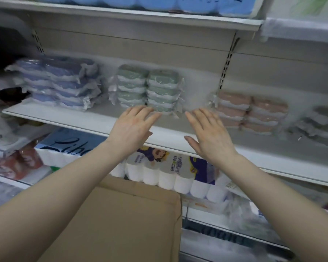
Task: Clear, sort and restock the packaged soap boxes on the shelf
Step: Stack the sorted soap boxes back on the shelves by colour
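Note:
Plastic-wrapped soap boxes stand in stacks on the white shelf: blue ones at the left, green ones in the middle, pink ones to the right and grey ones at the far right. My left hand reaches out flat with straight fingers, its fingertips at the bottom of the green stack. My right hand is held out flat over the shelf's front edge, just right of the green stack, holding nothing.
A brown cardboard box sits below my arms. Toilet-roll packs fill the shelf underneath. Blue roll packs lie on the shelf above. A bare gap of shelf separates the green and pink stacks.

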{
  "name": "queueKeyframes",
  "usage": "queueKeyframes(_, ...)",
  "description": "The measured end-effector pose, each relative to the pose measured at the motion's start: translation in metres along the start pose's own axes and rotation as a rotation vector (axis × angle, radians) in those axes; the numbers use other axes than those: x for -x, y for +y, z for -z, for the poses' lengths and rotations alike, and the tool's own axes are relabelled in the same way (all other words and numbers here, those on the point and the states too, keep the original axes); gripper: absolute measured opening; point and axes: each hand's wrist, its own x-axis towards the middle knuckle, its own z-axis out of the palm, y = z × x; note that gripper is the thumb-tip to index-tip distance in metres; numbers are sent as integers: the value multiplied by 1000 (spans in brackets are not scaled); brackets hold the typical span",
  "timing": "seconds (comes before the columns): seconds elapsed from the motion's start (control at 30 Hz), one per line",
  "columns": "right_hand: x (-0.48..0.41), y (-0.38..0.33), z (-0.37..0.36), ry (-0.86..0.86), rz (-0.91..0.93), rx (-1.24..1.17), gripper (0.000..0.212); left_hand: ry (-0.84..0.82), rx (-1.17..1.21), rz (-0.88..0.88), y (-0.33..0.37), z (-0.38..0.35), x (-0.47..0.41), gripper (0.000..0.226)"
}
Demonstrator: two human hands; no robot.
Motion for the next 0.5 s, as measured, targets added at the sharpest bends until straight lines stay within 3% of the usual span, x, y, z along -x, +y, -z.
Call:
queueKeyframes(0.2, -56, -8, -35, -16, 50, 21, 69, -11, -34, 50, -56, -25, -8, 76)
queueKeyframes(0.5, -134, -4, -120, -14, -2, 92, 94, -29, -41, 89, -126, -97, -41, 89)
